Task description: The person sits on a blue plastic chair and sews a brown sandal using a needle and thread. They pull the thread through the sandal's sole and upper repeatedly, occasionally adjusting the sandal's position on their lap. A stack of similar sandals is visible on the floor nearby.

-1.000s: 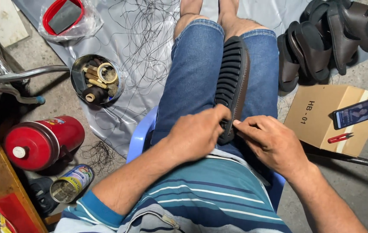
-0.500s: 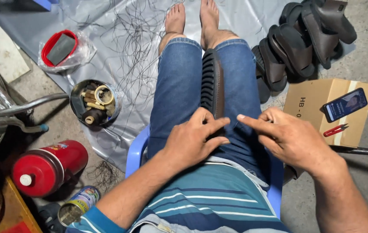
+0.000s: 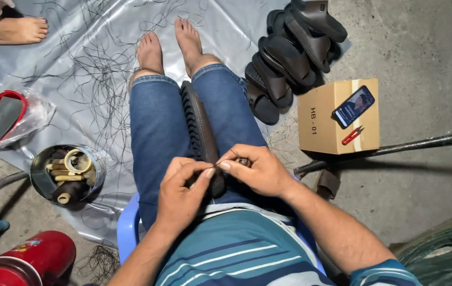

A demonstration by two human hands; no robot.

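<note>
A black ridged rubber sandal sole (image 3: 198,124) lies on edge lengthwise between the person's denim-clad thighs, its near end under the two hands: the left hand (image 3: 181,197) is closed with thumb and forefinger pinched together on something too fine to make out, while the right hand (image 3: 257,170) curls loosely around the sole's end, fingertips meeting the left's. The person sits on a blue plastic stool (image 3: 128,233) over a crinkled grey plastic sheet (image 3: 93,63) strewn with thin black threads, spread on a rough concrete floor (image 3: 427,175). Nearby are a round metal tin of spools (image 3: 67,173), a pile of black moulded sandals (image 3: 289,53) and a brown cardboard box (image 3: 324,119).
</note>
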